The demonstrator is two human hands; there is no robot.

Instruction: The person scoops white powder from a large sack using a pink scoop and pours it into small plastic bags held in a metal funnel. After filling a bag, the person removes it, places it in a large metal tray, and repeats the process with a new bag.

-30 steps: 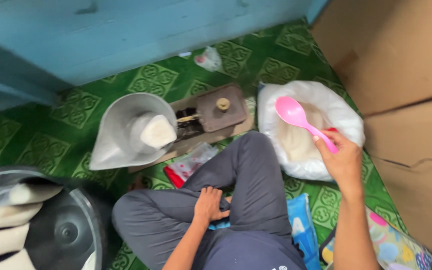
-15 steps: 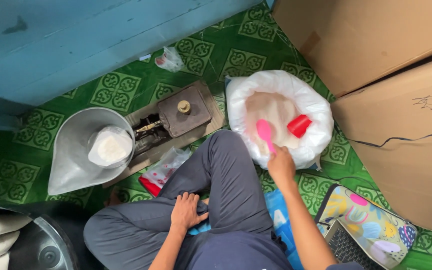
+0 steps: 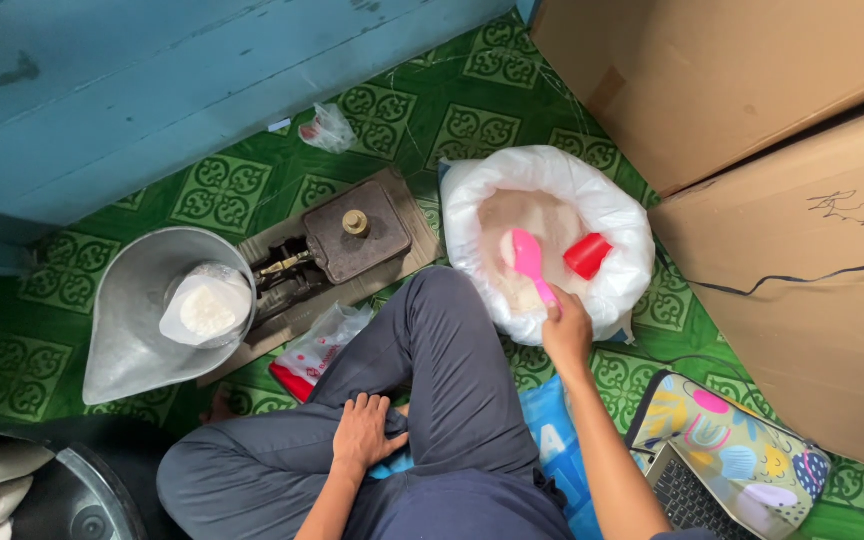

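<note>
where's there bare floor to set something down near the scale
Bare green mat lies between the blue wall and the scale, near the small crumpled bag. It is crowded between the metal pan, the knee and the white sack.

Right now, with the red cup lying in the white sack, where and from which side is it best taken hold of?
Probably by its side wall, pinched from above. The red cup lies tilted on the pale grain inside the open white sack, so its upper wall is exposed while the sack's rim blocks a sideways approach. The right hand already holds the pink scoop just beside it.
</note>
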